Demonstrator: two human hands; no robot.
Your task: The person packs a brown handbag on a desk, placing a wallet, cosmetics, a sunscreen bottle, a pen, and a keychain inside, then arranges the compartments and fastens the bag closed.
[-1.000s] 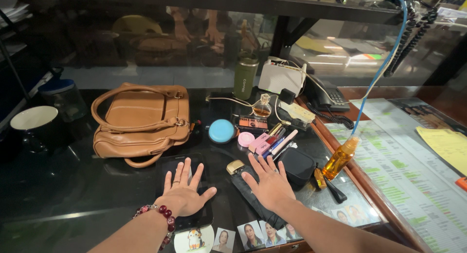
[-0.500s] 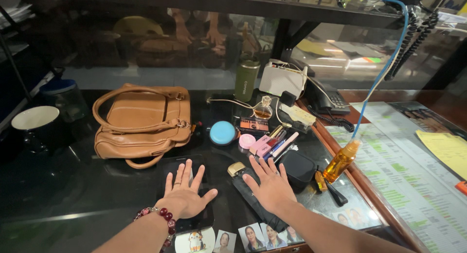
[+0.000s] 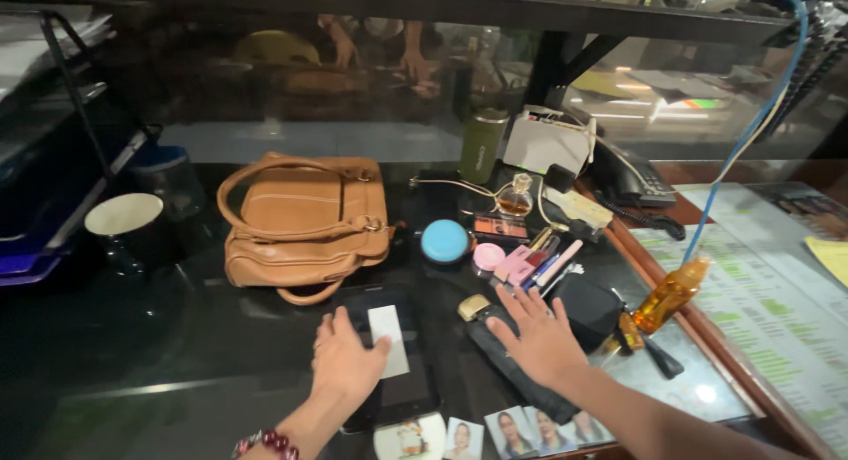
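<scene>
My left hand (image 3: pixel 346 364) lies flat, fingers apart, on the left part of a black tablet (image 3: pixel 397 354) with a white card (image 3: pixel 389 339) on its screen. My right hand (image 3: pixel 539 341) rests palm down, fingers spread, on a long black pouch (image 3: pixel 521 376) with a gold clasp (image 3: pixel 473 306). A tan leather handbag (image 3: pixel 305 226) lies beyond the left hand. Cosmetics cluster past the right hand: a blue round compact (image 3: pixel 444 241), a pink jar (image 3: pixel 488 258), several lipsticks and tubes (image 3: pixel 541 264). Neither hand grips anything.
A dark glass desk (image 3: pixel 177 354) holds a mug (image 3: pixel 125 223), green tumbler (image 3: pixel 483 144), perfume bottle (image 3: pixel 514 197), desk phone (image 3: pixel 632 182), black case (image 3: pixel 590 308) and amber bottle (image 3: pixel 671 294). Small photos (image 3: pixel 517 432) lie under the glass. Paper trays (image 3: pixel 53 142) stand left.
My left hand slid to the left part of the tablet, uncovering the white card on its screen. The view moved closer. My right hand stays on the black pouch.
</scene>
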